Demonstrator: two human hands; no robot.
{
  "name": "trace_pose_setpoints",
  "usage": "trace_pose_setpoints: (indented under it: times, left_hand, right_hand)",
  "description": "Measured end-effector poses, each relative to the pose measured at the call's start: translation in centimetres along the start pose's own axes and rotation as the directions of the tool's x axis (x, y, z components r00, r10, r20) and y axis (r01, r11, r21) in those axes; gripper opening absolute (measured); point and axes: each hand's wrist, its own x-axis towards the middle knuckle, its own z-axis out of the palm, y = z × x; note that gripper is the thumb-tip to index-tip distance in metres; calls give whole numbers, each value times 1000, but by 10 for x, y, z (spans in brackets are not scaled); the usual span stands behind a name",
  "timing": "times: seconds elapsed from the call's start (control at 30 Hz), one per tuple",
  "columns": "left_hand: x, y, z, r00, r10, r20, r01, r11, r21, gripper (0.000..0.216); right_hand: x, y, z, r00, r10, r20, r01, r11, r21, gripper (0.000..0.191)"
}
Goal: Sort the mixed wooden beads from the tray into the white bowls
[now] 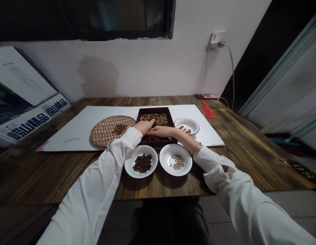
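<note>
Resting in a shallow maroon tray (153, 111), the mixed brown and tan beads (155, 118) are reached over by both hands, with the tray set on a white board (201, 126) on the wooden worktop (236, 163). The left hand (144, 127) is curled narrowly at the tray's near side, and the right hand (161, 131) is laid across it with the fingers drawn close; whether a bead is held cannot be told. The beads are judged small, hard, light and apt to roll, so they would best be taken singly between the fingertips. Other beads are held in two white bowls (141, 173) (175, 169), a smaller white bowl (186, 126) and a woven round mat (104, 136). On a carton (27, 126), blue characters seem to read 崂山精品.
</note>
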Motion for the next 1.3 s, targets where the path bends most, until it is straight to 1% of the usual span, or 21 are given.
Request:
trace_pose_setpoints:
  times: [0.1, 0.2, 0.27, 0.37, 0.53, 0.7, 0.77, 0.93, 1.1, 1.2, 1.3]
  left_hand:
    - [0, -1, 1, 1000, 10, -2, -10, 1000, 8, 50]
    - [1, -1, 2, 1000, 18, -1, -18, 1000, 12, 52]
    - [1, -1, 1, 1000, 25, 0, -25, 1000, 13, 48]
    - [0, 0, -1, 1000, 30, 1, -30, 999, 21, 41]
    - [-3, 1, -2, 1000, 28, 3, -28, 999, 19, 43]
    - [-2, 1, -1, 1000, 25, -1, -25, 999, 24, 44]
    - [-1, 1, 0, 1000, 29, -3, -29, 999, 25, 44]
    - [-1, 1, 0, 1000, 27, -6, -27, 999, 33, 52]
    - [-2, 1, -2, 999, 45, 3, -45, 999, 22, 44]
    - [-3, 2, -3, 999, 35, 1, -35, 999, 19, 45]
    - [-5, 3, -4, 1000, 27, -5, -27, 999, 16, 41]
  right_hand:
    - [5, -2, 4, 998, 13, -53, -16, 999, -52, 29]
    - [8, -4, 6, 993, 41, -110, -62, 980, -192, 26]
    - [9, -4, 7, 990, 58, -131, -93, 955, -281, 24]
    - [10, -2, 7, 987, 62, -146, -110, 929, -353, 26]
    - [12, 3, 7, 987, 54, -153, -109, 919, -378, 24]
    - [12, 4, 6, 990, -14, -138, -44, 913, -407, 23]
    - [12, 4, 7, 989, -1, -147, -62, 906, -418, 25]
    - [13, 0, 8, 985, 35, -168, -108, 885, -452, 27]
    - [11, -3, 9, 982, 36, -183, -120, 871, -476, 27]
    - [8, -3, 8, 987, 22, -156, -95, 875, -476, 25]
    - [6, -1, 8, 997, 9, -75, -41, 895, -444, 12]
